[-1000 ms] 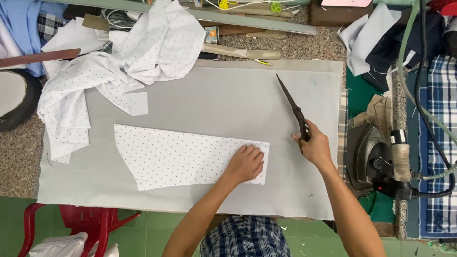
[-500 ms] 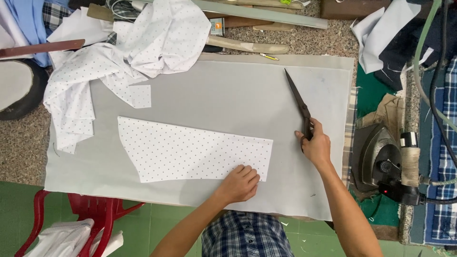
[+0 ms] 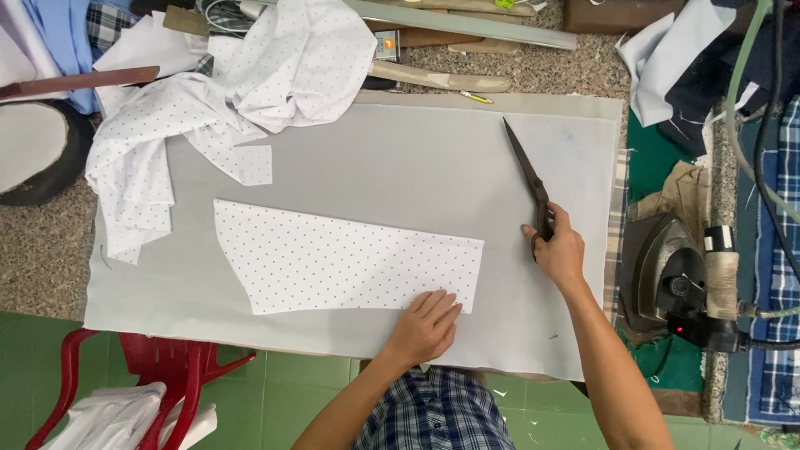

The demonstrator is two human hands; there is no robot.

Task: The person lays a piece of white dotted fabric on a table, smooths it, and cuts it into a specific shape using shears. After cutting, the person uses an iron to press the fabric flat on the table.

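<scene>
A flat-cut piece of white dotted cloth [image 3: 342, 258] lies on a grey padded board [image 3: 400, 158]. The left hand [image 3: 423, 327] presses its near right corner, palm open; keeping it flat matters. The right hand [image 3: 558, 250] grips long dark shears [image 3: 527, 175], blades seemingly closed. A black iron [image 3: 667, 275] sits right.

one pair long dark scissors [image 3: 527, 173], one black iron [image 3: 671, 275], one red plastic chair [image 3: 162, 367], perhaps three white dotted fabric pieces [image 3: 350, 257].
</scene>
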